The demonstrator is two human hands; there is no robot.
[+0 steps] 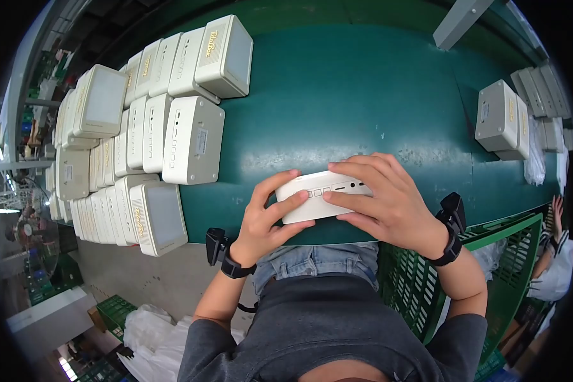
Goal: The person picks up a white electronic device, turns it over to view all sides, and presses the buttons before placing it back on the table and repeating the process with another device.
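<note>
You hold the white box (318,209) at the near edge of the green table (356,102), its row of buttons and ports facing up; whether it touches the table you cannot tell from here. Your left hand (261,219) is partly curled round the box's left end, index fingertip at the buttons, thumb along the near side. Your right hand (388,197) is bent over the right end, index fingertip on a button, other fingers along the far side, thumb on the near side. On the table's left part stand rows of stacked boxes (153,134); at its right end are a few more boxes (494,114). Against the table's near side, on your right, is a green crate (409,280).
</note>
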